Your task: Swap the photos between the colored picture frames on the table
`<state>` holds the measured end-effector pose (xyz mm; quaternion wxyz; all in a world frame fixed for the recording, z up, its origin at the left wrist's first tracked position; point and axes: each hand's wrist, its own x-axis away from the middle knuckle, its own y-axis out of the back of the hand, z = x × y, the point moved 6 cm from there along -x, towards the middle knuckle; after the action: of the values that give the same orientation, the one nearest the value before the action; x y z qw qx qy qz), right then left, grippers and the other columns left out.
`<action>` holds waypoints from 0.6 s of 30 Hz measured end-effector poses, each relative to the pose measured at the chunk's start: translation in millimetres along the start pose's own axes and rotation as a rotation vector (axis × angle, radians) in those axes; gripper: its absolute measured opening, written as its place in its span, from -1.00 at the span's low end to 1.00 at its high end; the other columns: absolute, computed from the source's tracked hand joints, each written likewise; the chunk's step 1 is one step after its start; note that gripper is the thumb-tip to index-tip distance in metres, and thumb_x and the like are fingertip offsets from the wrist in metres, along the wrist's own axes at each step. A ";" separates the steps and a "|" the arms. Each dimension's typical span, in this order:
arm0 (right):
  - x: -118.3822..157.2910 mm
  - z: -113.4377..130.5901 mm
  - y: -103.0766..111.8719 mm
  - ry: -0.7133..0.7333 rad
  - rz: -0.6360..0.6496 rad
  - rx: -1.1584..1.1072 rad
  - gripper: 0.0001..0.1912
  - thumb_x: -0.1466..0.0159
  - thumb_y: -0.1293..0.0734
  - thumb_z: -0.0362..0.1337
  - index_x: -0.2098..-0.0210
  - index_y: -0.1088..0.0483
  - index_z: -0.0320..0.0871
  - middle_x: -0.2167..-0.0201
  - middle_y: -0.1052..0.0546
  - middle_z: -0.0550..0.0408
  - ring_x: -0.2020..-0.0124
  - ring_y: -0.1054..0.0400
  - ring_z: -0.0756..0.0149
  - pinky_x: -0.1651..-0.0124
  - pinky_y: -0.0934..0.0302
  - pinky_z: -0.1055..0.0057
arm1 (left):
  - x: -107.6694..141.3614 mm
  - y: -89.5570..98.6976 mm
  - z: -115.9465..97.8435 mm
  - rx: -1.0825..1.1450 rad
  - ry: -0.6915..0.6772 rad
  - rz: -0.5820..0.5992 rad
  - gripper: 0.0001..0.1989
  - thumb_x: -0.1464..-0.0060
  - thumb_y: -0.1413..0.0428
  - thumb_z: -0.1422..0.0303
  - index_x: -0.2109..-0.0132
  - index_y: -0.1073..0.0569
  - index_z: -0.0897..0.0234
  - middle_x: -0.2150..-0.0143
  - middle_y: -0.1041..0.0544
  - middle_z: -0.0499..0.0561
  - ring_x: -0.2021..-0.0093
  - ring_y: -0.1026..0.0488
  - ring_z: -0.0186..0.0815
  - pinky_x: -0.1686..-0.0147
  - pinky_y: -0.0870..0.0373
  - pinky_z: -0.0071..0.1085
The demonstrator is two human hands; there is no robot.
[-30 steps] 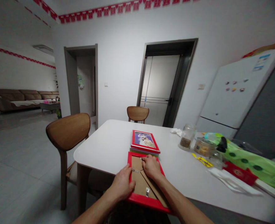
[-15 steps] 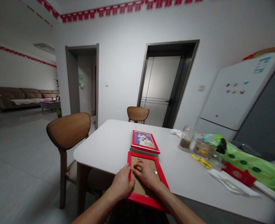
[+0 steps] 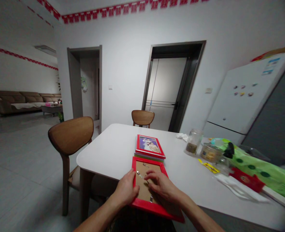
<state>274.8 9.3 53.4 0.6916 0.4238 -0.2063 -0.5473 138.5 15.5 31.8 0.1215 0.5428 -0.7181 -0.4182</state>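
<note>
A red picture frame (image 3: 154,208) lies back side up at the near table edge, its brown backing board (image 3: 142,190) facing me. Small metal clips sit on the board, one of them a silver clip (image 3: 139,174) by the left side. My left hand (image 3: 126,189) grips the frame's left edge, thumb over the board and fingers along the outside. Over the board's right part is my right hand (image 3: 165,187), fingers bent and apart, with nothing seen in it. Just beyond lies a stack of frames, topped by a red-framed photo (image 3: 150,145).
On the white table (image 3: 113,145), a glass jar (image 3: 193,143) and a lidded container (image 3: 210,153) stand to the right. Beside them are a yellow packet (image 3: 209,166), white tissue (image 3: 239,188) and a green bag (image 3: 260,174). A wooden chair (image 3: 72,133) stands left.
My right hand has moved right from the clip near the left side, and its fingers have spread. That clip now shows, angled onto the board. My left hand keeps its place.
</note>
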 end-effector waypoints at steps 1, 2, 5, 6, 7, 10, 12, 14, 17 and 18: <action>7.7 -0.5 0.8 -0.007 0.067 -0.013 -0.73 0.02 -0.24 -0.36 0.31 -0.44 -0.11 0.09 -0.35 0.02 0.06 -0.20 0.27 -0.03 -0.01 0.34 | 0.0 0.6 -1.0 0.003 0.004 -0.002 -0.50 0.12 0.00 0.43 -0.05 -0.23 0.30 -0.13 -0.22 0.05 -0.10 -0.15 -0.29 -0.09 -0.03 -0.40; 14.5 -0.7 0.8 -0.016 0.126 -0.019 -0.70 0.07 -0.27 -0.39 0.31 -0.45 -0.09 0.04 -0.32 0.03 0.02 -0.17 0.26 -0.05 0.01 0.32 | -0.1 1.0 -1.8 0.001 0.010 -0.002 -0.50 0.12 0.01 0.43 -0.05 -0.23 0.29 -0.12 -0.22 0.04 -0.10 -0.15 -0.29 -0.09 -0.03 -0.40; 25.7 2.8 -1.4 -0.014 0.196 -0.043 -0.71 0.11 -0.30 -0.39 0.36 -0.46 -0.05 -0.04 -0.24 0.06 -0.06 -0.09 0.22 -0.09 0.07 0.28 | -0.4 1.9 -4.7 -0.027 0.022 0.005 -0.52 0.11 0.02 0.44 -0.04 -0.24 0.31 -0.11 -0.24 0.06 -0.09 -0.16 -0.28 -0.09 -0.04 -0.41; 26.3 4.5 -2.3 -0.006 0.179 -0.051 -0.75 0.10 -0.30 -0.37 0.39 -0.47 -0.05 -0.04 -0.23 0.06 -0.06 -0.08 0.22 -0.10 0.07 0.27 | -0.4 2.3 -5.9 -0.037 0.018 0.007 -0.53 0.11 0.02 0.45 -0.03 -0.25 0.31 -0.10 -0.25 0.06 -0.09 -0.17 -0.27 -0.08 -0.05 -0.41; 25.9 5.7 -3.2 -0.002 0.154 -0.058 -0.79 0.08 -0.30 -0.36 0.42 -0.47 -0.05 -0.03 -0.24 0.07 -0.06 -0.08 0.23 -0.10 0.08 0.27 | -0.3 2.8 -7.2 -0.045 0.010 0.007 -0.54 0.11 0.03 0.45 -0.03 -0.25 0.32 -0.09 -0.27 0.06 -0.08 -0.17 -0.27 -0.08 -0.06 -0.41; 22.7 5.4 -5.6 -0.008 0.084 -0.052 -0.86 0.04 -0.29 -0.30 0.47 -0.47 -0.07 0.01 -0.29 0.06 -0.04 -0.11 0.25 -0.07 0.05 0.31 | 0.2 4.7 -9.3 -0.062 -0.005 0.001 -0.55 0.11 0.04 0.45 -0.02 -0.26 0.33 -0.07 -0.29 0.07 -0.07 -0.19 -0.27 -0.07 -0.08 -0.43; 21.3 1.4 -4.4 -0.030 0.036 -0.037 -0.81 0.04 -0.30 -0.26 0.39 -0.46 -0.09 0.01 -0.29 0.04 -0.02 -0.14 0.26 -0.05 0.02 0.35 | 0.2 5.3 -9.5 -0.062 -0.012 -0.003 -0.55 0.10 0.04 0.45 -0.02 -0.26 0.33 -0.07 -0.28 0.07 -0.07 -0.19 -0.27 -0.06 -0.08 -0.43; 21.1 -5.9 0.5 -0.085 -0.045 0.010 -0.67 0.04 -0.30 -0.20 0.26 -0.42 -0.13 0.04 -0.31 -0.02 0.03 -0.18 0.25 -0.01 -0.03 0.37 | -0.5 4.5 -9.1 -0.053 -0.020 -0.001 -0.54 0.10 0.04 0.45 -0.02 -0.25 0.31 -0.08 -0.27 0.05 -0.07 -0.19 -0.28 -0.07 -0.07 -0.42; 21.2 -16.6 5.3 -0.174 -0.135 0.146 -0.54 0.04 -0.29 -0.16 0.14 -0.35 -0.18 0.16 -0.39 -0.06 0.13 -0.25 0.22 0.06 -0.08 0.35 | -2.7 2.2 -7.1 -0.058 -0.011 0.002 -0.53 0.10 0.03 0.44 -0.04 -0.23 0.35 -0.11 -0.23 0.09 -0.08 -0.17 -0.27 -0.08 -0.05 -0.42; 20.7 -18.7 5.1 -0.186 -0.147 0.182 -0.55 0.03 -0.28 -0.18 0.14 -0.35 -0.18 0.18 -0.41 -0.06 0.15 -0.26 0.21 0.07 -0.09 0.35 | -3.4 1.6 -6.5 -0.063 -0.005 0.000 -0.53 0.10 0.03 0.44 -0.04 -0.23 0.37 -0.11 -0.23 0.11 -0.08 -0.17 -0.26 -0.08 -0.05 -0.42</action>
<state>298.2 -3.0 43.5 0.5862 0.4462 -0.2865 -0.6125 142.8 15.5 37.9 0.1367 0.5375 -0.7050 -0.4419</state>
